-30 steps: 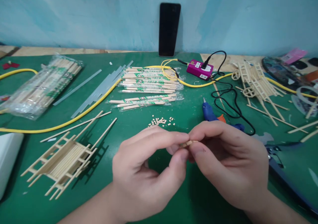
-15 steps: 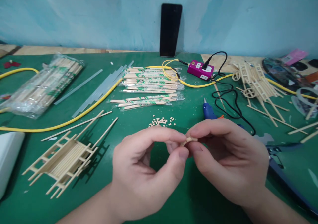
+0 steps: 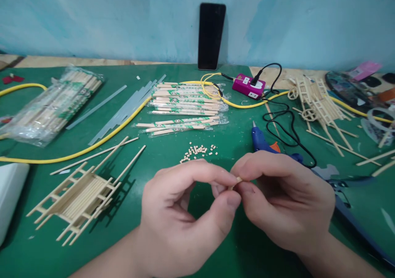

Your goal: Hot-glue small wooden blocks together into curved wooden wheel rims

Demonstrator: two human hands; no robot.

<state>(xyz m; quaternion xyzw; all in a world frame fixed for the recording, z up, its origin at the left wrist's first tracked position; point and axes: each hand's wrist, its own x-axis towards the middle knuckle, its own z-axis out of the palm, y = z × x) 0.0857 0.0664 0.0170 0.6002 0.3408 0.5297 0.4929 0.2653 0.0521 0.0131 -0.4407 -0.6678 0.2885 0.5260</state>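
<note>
My left hand (image 3: 191, 212) and my right hand (image 3: 284, 200) meet over the green table, fingertips nearly touching. Between them is a small pale wooden piece (image 3: 238, 181), pinched by thumb and forefinger on both sides. Most of it is hidden by the fingers, so its full shape does not show. Just beyond my left hand lies a scatter of tiny cut wooden bits (image 3: 197, 149). A blue glue gun (image 3: 261, 138) rests behind my right hand, partly covered by it. To the left stands a cart-like frame of wooden sticks (image 3: 82, 200).
Wrapped chopsticks (image 3: 185, 99) and translucent glue sticks (image 3: 126, 109) lie at the back. A bag of chopsticks (image 3: 55, 105), a yellow cable (image 3: 77, 158), a purple power socket (image 3: 247, 86), a leaning phone (image 3: 211, 37), blue-handled pliers (image 3: 354, 222) and another stick model (image 3: 314, 101) surround the hands.
The wooden piece has turned and is now more covered by my fingertips. My left hand has shifted slightly right, and more of the glue gun shows.
</note>
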